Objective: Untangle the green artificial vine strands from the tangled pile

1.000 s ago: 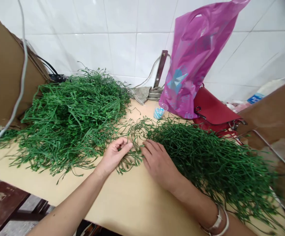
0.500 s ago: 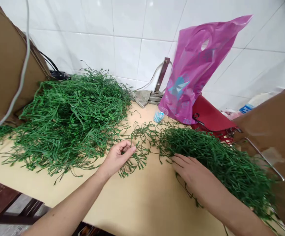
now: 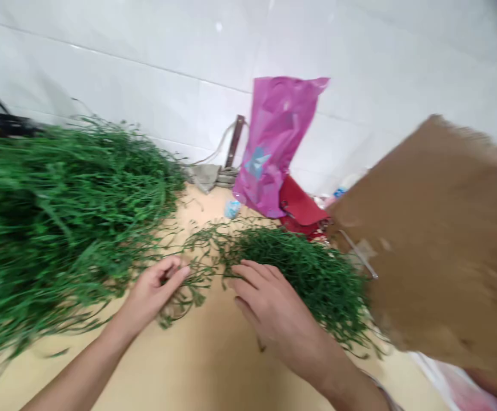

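My left hand (image 3: pixel 156 288) is closed in a pinch at the edge of thin green flowering chive stems (image 3: pixel 182 299), its fingertips among them. Opposite it, my right hand (image 3: pixel 269 311) has its fingers bent together around a chive stem; a dark stem end shows below the palm. Its fingertips lie beside a dense bunch of chive stems (image 3: pixel 317 268) on the right. A larger loose heap of chive stems (image 3: pixel 72 205) covers the left side of the table. Motion blur hides fine detail at the fingertips.
On the pale tabletop (image 3: pixel 188 371) a small clear cup with blue and white contents (image 3: pixel 232 208) stands behind the stems. A purple plastic bag (image 3: pixel 276 142) and a red bag (image 3: pixel 302 208) rest near the tiled wall (image 3: pixel 167 103). A large cardboard box (image 3: pixel 441 245) bounds the right.
The view has swung to the right, so things sit farther left and more of the cardboard box shows. Both hands stay by the stems, slightly closer together.
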Motion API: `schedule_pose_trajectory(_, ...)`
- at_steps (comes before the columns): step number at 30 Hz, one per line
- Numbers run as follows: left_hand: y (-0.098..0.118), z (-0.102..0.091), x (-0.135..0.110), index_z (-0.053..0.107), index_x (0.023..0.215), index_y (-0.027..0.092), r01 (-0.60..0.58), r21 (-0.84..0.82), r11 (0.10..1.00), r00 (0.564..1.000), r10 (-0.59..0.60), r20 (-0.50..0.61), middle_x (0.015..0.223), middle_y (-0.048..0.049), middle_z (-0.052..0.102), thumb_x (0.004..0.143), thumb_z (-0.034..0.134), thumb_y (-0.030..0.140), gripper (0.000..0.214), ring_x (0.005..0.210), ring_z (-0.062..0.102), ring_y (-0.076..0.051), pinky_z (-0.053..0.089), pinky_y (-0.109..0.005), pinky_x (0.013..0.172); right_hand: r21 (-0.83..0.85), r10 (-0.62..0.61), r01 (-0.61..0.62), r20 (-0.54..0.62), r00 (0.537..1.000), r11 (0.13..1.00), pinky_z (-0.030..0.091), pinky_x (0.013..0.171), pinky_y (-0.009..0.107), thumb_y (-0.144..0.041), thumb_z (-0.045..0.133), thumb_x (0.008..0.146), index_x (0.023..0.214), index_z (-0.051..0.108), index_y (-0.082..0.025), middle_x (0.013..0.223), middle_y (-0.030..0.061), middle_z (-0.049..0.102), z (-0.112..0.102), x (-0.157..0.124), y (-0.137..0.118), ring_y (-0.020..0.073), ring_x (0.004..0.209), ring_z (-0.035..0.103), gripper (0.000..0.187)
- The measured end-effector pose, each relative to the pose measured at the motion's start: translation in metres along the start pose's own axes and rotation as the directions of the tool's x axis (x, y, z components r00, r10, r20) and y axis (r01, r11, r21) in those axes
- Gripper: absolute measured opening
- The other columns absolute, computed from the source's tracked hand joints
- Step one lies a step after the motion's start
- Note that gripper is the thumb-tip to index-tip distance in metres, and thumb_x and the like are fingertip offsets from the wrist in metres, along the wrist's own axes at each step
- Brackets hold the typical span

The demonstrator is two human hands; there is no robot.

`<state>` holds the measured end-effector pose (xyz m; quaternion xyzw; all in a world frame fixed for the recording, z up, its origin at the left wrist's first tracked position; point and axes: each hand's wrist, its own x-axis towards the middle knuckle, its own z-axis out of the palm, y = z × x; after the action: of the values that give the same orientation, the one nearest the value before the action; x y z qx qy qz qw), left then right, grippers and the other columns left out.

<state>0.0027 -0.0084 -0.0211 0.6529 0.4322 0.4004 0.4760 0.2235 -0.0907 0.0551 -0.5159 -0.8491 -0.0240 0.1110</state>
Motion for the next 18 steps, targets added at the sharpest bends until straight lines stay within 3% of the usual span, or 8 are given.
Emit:
schedule_pose_trajectory(4, -0.013, -0.003, 0.004, 0.057, 0.075, 0.02, 0.013, 0.006, 1.0, 1.0, -0.013, 0.011, 0.073, 0.0016, 0.049, 0.085, 0.061, 0.047, 0.029, 0.068, 0.046, -0.015, 0.039, -0.024, 0.062, -0.144, 0.058, -0.058, -0.002, 0.998, 0.988, 0.045, 0.106, 0.049, -0.019, 0.063, 0.093, 0.113, 0.067, -0.018, 0.137, 0.0121, 0.063, 0.0, -0.009, -0.01, 0.0316, 0.136, 0.047, 0.021)
schedule_pose_trajectory(7, -0.012, -0.003, 0.003, 0.057, 0.076, 0.02, 0.021, 0.022, 1.0, 1.0, -0.022, 0.013, 0.072, 0.002, 0.048, 0.087, 0.059, 0.047, 0.029, 0.067, 0.045, -0.015, 0.038, -0.024, 0.06, -0.204, 0.164, -0.154, 0.031, 0.986, 0.967, 0.037, 0.11, 0.061, -0.026, 0.073, 0.085, 0.13, 0.06, -0.021, 0.158, 0.015, 0.04, 0.003, -0.033, -0.015, 0.0406, 0.148, 0.027, 0.047)
schedule_pose_trajectory(10, -0.005, 0.0, -0.001, 0.054, 0.072, 0.02, 0.014, 0.033, 0.999, 1.0, -0.014, -0.003, 0.068, 0.0033, 0.042, 0.088, 0.057, 0.046, 0.03, 0.063, 0.041, -0.013, 0.036, -0.023, 0.058, -0.225, 0.156, -0.144, 0.037, 0.987, 0.964, 0.031, 0.11, 0.066, -0.023, 0.076, 0.077, 0.134, 0.057, -0.027, 0.165, 0.01, 0.026, 0.021, -0.069, -0.014, 0.0424, 0.151, 0.016, 0.06)
schedule_pose_trajectory(13, 0.001, 0.004, -0.003, 0.052, 0.071, 0.02, -0.012, 0.046, 0.999, 0.999, 0.013, -0.036, 0.067, 0.0037, 0.039, 0.089, 0.055, 0.043, 0.029, 0.061, 0.04, -0.013, 0.035, -0.023, 0.058, -0.274, 0.141, -0.151, -0.056, 0.988, 0.95, 0.025, 0.109, 0.07, -0.03, 0.076, 0.071, 0.139, 0.054, -0.035, 0.165, 0.0068, 0.029, 0.055, -0.1, -0.009, 0.0454, 0.15, 0.016, 0.072)
schedule_pose_trajectory(16, 0.003, 0.009, -0.002, 0.051, 0.072, 0.02, -0.042, 0.068, 0.997, 0.999, 0.043, -0.009, 0.066, 0.0043, 0.038, 0.091, 0.054, 0.041, 0.028, 0.061, 0.04, -0.013, 0.034, -0.023, 0.058, -0.353, 0.125, -0.144, -0.076, 0.989, 0.924, 0.027, 0.106, 0.067, -0.039, 0.066, 0.079, 0.149, 0.044, -0.033, 0.16, 0.0094, 0.038, 0.082, -0.11, -0.002, 0.0444, 0.145, 0.027, 0.074)
schedule_pose_trajectory(18, 0.004, 0.011, -0.002, 0.051, 0.073, 0.02, -0.065, 0.095, 0.993, 0.997, 0.061, 0.04, 0.066, 0.0043, 0.039, 0.093, 0.053, 0.039, 0.028, 0.062, 0.04, -0.013, 0.033, -0.024, 0.059, -0.386, 0.062, -0.082, -0.065, 0.996, 0.919, 0.03, 0.104, 0.063, -0.042, 0.057, 0.085, 0.153, 0.04, -0.03, 0.158, 0.0106, 0.042, 0.086, -0.105, 0.004, 0.0422, 0.142, 0.034, 0.071)
